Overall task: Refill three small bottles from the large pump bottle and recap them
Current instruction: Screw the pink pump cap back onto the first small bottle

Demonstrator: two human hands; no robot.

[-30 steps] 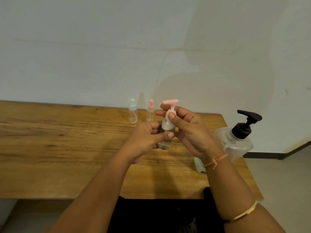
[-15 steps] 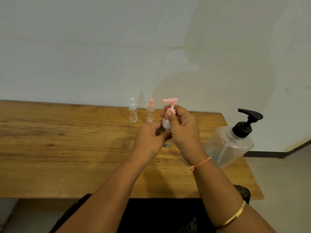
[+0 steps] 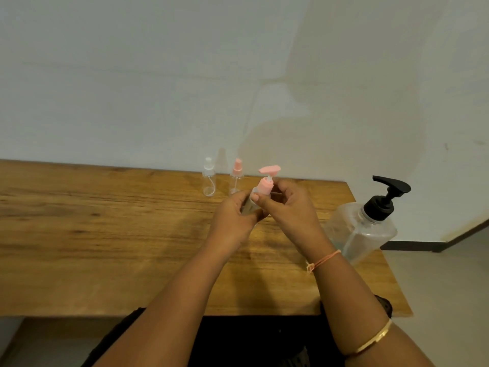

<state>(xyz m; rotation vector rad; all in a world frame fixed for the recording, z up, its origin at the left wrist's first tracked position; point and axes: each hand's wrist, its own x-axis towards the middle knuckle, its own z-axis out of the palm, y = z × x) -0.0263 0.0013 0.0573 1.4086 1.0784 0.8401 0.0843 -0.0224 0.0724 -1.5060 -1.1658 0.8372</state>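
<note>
Over the middle of the wooden table [image 3: 105, 234], my left hand [image 3: 232, 221] grips the body of a small clear bottle [image 3: 251, 205], mostly hidden by fingers. My right hand [image 3: 291, 207] pinches its pink pump cap [image 3: 266, 185] at the collar. The bottle tilts slightly left. Two more small bottles stand at the table's far edge: one with a clear cap [image 3: 209, 177] and one with a pink spray cap [image 3: 236, 176]. The large clear pump bottle [image 3: 367, 223] with a black pump stands to the right of my right hand.
A pale wall rises right behind the table. The table's right edge runs just past the large bottle, with floor and a dark skirting board beyond. My dark clothing shows below the near edge.
My right hand's fingers have turned around the pink cap's collar, and the small bottle now tilts a little to the left. The camera has shifted slightly.
</note>
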